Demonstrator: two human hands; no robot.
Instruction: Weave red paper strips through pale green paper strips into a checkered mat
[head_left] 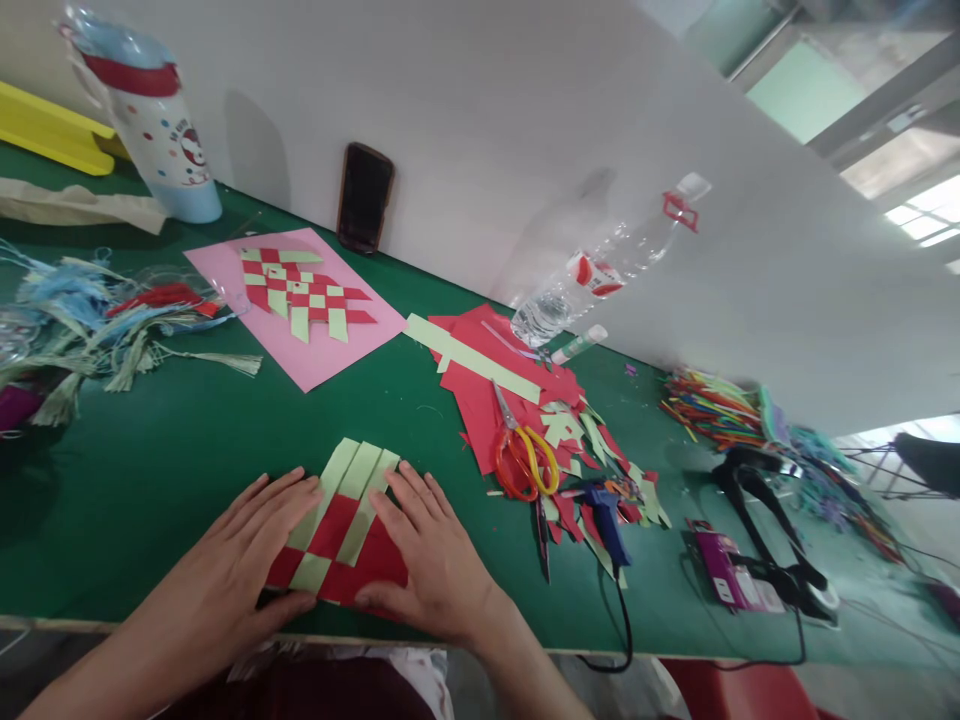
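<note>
A half-woven piece of red and pale green paper strips (341, 525) lies on the green table (187, 450) close to its near edge. My left hand (240, 555) rests flat on its left side, fingers stretched out and thumb under the lower edge. My right hand (427, 555) lies flat on its right side, fingers spread over the red paper. Neither hand grips anything; both press the weave down.
A finished weave on pink paper (300, 300) lies behind. Red paper sheets and scraps (495, 375), orange-handled scissors (525, 455), a blue glue gun (607, 520), a plastic bottle (592, 280), a phone (364, 195) and a printed cup (161, 130) stand around. Tassels (90, 330) lie left.
</note>
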